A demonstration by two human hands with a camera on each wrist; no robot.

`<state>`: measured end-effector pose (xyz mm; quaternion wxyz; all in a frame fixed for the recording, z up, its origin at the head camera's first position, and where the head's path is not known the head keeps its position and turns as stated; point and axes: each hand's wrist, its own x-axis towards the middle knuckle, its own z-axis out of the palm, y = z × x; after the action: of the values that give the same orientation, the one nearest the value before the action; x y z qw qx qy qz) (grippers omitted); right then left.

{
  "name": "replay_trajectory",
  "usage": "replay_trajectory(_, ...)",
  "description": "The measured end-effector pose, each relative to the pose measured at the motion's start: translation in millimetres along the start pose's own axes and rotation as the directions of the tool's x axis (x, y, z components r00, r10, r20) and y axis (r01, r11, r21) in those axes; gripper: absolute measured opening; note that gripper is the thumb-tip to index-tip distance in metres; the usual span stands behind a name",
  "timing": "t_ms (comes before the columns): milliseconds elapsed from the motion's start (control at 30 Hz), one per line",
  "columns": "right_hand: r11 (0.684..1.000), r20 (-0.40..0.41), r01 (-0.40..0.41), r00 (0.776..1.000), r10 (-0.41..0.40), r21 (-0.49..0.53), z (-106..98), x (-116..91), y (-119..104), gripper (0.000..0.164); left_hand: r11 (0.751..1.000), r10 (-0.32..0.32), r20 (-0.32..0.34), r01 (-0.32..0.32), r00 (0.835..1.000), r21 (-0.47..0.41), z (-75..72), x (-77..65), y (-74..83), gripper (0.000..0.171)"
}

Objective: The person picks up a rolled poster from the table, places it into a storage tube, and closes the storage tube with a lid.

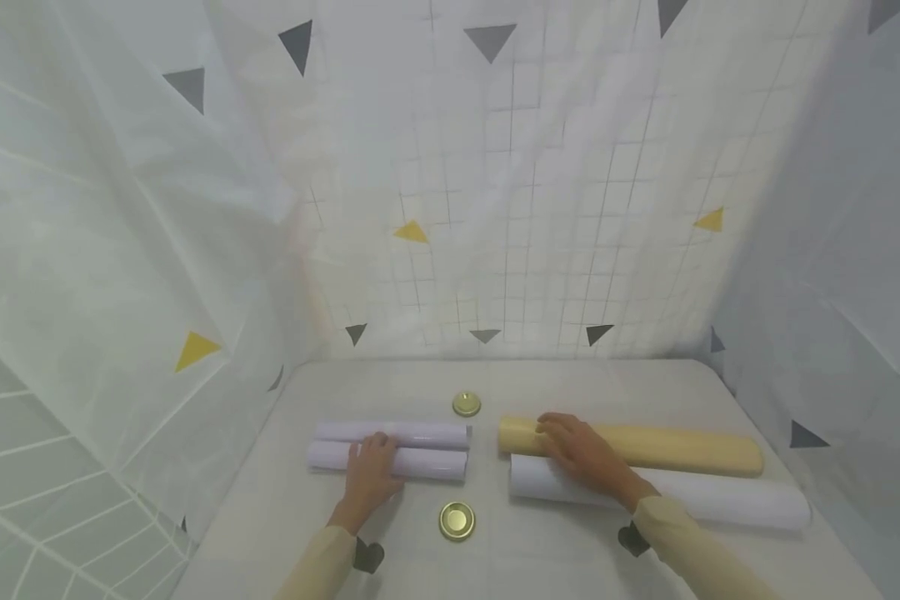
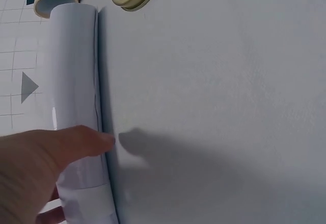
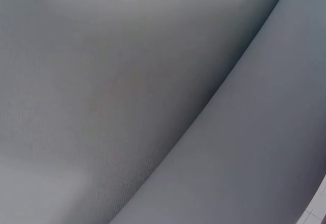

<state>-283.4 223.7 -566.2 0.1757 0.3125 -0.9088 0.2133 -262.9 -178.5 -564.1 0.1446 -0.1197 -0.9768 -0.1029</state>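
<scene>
Surface (image 1: 487,571), pale and smooth, carries a pair of white rolls at left, a larger pair at right and 2 gold lids between them. The near-left roll (image 1: 431,464) lies just beside the far-left roll (image 1: 435,434), both running left to right. At right, the yellow roll (image 1: 690,450) lies on the far side of the right white roll (image 1: 727,500); these 2 slant slightly nearer toward their right ends. In the left wrist view the yellow roll shows a hollow, open end, and a sheet edge runs along the near-left roll.

The hands are well apart. The left hand (image 1: 371,475) grips the near-left roll, thumb across its near side and fingers at its far side. The right hand (image 1: 585,457) reaches over the right white roll, its fingers on the left part of the yellow roll; I cannot tell whether they clamp it, and the right wrist view does not settle it.

The far lid (image 1: 467,404) and the near lid (image 1: 457,521) lie in the middle. Cream sleeves (image 1: 708,554) cover both forearms. Behind, a whitish curtain (image 1: 555,167) bears grey and yellow triangles.
</scene>
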Motion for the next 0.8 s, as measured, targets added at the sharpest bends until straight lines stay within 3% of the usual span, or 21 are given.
replay_trajectory(233, 0.995, 0.067, 0.04, 0.997, -0.046, 0.089, -1, 2, -7, 0.03, 0.999, 0.023, -0.045, -0.021, 0.999, 0.038, 5.5, 0.1, -3.8, 0.055)
replay_trajectory(467, 0.993, 0.14, -0.008, 0.99, -0.008, 0.115, -7, -7, -11, 0.031, 0.999, 0.02, -0.031, -0.019, 0.999, 0.033, 18.1, 1.9, -3.2, 0.053)
replay_trajectory(700, 0.987, 0.074, 0.155, 0.985, -0.158, 0.053, -4, -13, -9, 0.035, 0.999, 0.027, -0.065, -0.026, 0.998, 0.02, 15.3, -0.5, 0.7, 0.049)
replay_trajectory(800, 0.989, 0.108, 0.141, 0.984, -0.145, 0.046, 1, -15, -11, 0.036, 0.999, 0.02, -0.06, -0.018, 0.998, 0.031, 13.9, -5.3, -1.0, 0.05)
